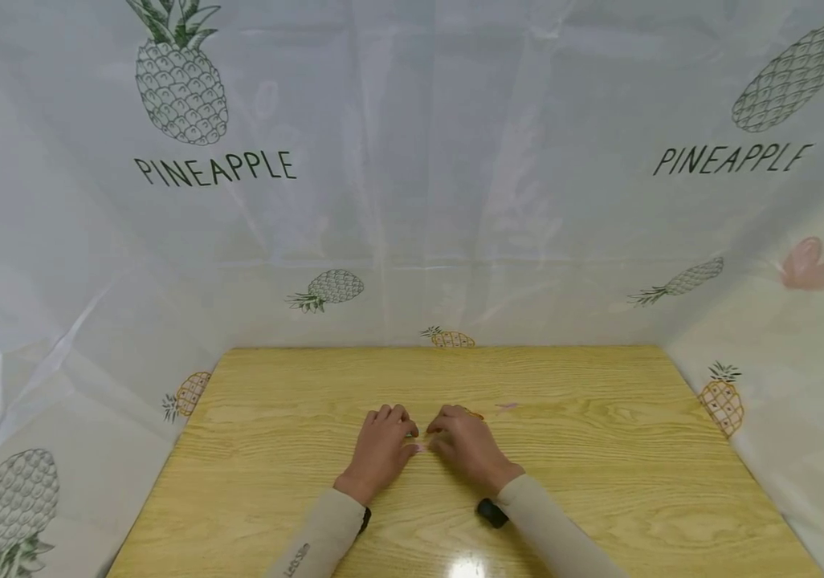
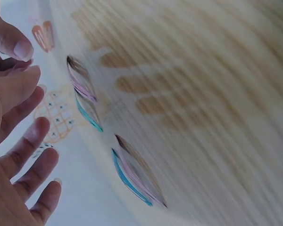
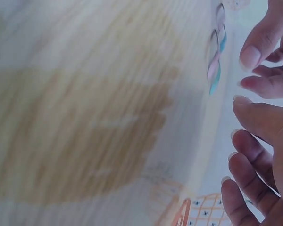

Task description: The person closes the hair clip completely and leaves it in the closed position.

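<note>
Hands are sitting mid-table, left and right facing each other across a narrow gap. Left is bending its fingers loosely, thumb and forefinger tips coming close together; a pinkish sliver is showing at its thumb tip, between the hands, and I can't tell if it's being pinched. Right is keeping thumb and fingers slightly parted in its own wrist view, gripping nothing I can see. Hair clips are lying on the wood-grain table. Left wrist view is showing an upper pink clip running into a teal clip, then a lower pink clip alongside a blue clip; both pairs are lying clear of the fingers. Orange clip is lying near the right hand, its edge just poking out past the knuckles in the head view. Purple clip is lying further to the right, touching neither hand. Pineapple-print sheeting is hanging behind the table. Light sleeves are covering both forearms; a black object is showing beside the right cuff.
</note>
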Action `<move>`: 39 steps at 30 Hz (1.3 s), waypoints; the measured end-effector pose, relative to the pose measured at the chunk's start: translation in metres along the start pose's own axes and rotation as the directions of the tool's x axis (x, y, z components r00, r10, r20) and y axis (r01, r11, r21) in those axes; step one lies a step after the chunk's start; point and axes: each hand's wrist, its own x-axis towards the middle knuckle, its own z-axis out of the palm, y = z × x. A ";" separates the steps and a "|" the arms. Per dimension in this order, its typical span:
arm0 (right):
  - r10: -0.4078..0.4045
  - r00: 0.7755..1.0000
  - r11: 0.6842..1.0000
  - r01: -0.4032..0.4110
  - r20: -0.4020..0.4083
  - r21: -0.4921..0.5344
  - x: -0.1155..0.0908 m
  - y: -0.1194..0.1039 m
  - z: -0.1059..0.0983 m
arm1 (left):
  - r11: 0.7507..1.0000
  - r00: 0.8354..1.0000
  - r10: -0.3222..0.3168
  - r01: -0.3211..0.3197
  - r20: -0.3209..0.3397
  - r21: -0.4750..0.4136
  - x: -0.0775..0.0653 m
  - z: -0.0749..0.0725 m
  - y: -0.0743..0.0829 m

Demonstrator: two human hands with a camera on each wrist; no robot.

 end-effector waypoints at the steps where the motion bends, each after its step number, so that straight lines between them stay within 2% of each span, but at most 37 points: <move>1: 0.010 1.000 1.000 -0.010 -0.003 0.002 -0.001 0.001 -0.002 | 1.000 1.000 -0.001 0.001 0.002 0.006 0.001 0.000 0.002; 15: 0.092 0.988 0.995 -0.094 -0.122 -0.015 -0.012 0.027 -0.020 | 0.999 1.000 -0.015 0.015 0.001 0.038 0.017 0.011 0.021; 22: 0.161 0.978 0.987 -0.163 -0.132 0.000 -0.017 0.036 -0.031 | 0.997 1.000 -0.021 0.022 -0.008 0.073 0.023 0.014 0.029; 27: 0.181 0.972 0.983 -0.185 -0.152 -0.011 -0.020 0.042 -0.035 | 0.996 1.000 -0.023 0.025 -0.017 0.085 0.030 0.018 0.034; 35: 0.192 0.967 0.977 -0.204 -0.165 -0.058 -0.022 0.049 -0.032 | 0.993 0.997 -0.069 0.065 0.038 0.101 0.041 0.028 0.041; 39: 0.200 0.967 0.972 -0.216 -0.159 -0.091 -0.021 0.052 -0.029 | 0.991 0.996 -0.080 0.075 0.038 0.114 0.046 0.031 0.044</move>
